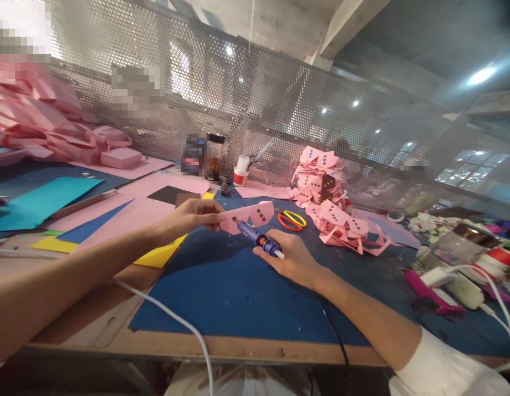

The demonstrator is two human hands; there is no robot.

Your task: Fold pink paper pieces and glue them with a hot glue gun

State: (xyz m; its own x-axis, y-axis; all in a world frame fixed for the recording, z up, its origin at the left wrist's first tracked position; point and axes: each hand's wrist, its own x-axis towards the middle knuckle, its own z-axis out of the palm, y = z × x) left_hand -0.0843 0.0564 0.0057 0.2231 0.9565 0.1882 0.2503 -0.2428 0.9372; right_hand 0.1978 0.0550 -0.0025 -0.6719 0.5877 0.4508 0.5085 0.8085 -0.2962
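Between the fingertips of my left hand (199, 214) is a folded pink paper piece (242, 216) with dark squares on it, held up off the table. My right hand (294, 256) grips a blue-purple hot glue gun (258, 239), a white glue stick showing at its rear end. Its nozzle points at the paper's near edge, but I cannot tell whether it touches. Just beyond my right hand lie scissors (291, 221) with red and yellow handles. A blue mat (225, 297) spreads beneath both hands.
Stacked pink paper pieces (321, 181) stand at the back right, and a large pink pile (52, 124) at the left. Coloured sheets (44, 203) lie left. A jar (215, 157) and cup (241, 173) stand near the mesh screen (271, 99). A white cable (176, 316) crosses the front edge.
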